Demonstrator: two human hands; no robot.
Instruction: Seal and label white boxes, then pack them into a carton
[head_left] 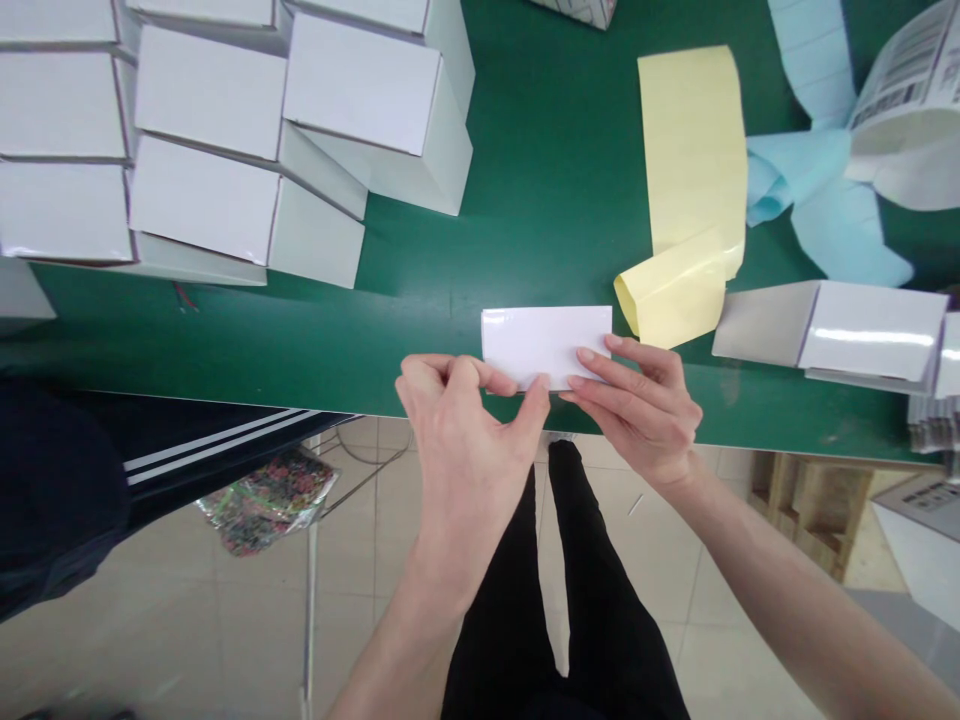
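Note:
A small white box (546, 345) stands near the front edge of the green table, its glossy top face towards me. My left hand (469, 420) has its thumb and index finger against the near edge and near left corner of the box, the other fingers curled. My right hand (637, 405) grips the right end, fingertips on the top face and the near edge. The box's lower sides are hidden from view. Beyond my right hand lies a curled strip of yellow backing paper (694, 150), its folded end close to the box.
Several white boxes (360, 80) stand in rows at the back left. Right of me are another white box (874, 330), blue backing paper (814, 165) and a label roll (911, 110). The green table (525, 220) ends just before me. A person's dark sleeve (60, 490) is at left.

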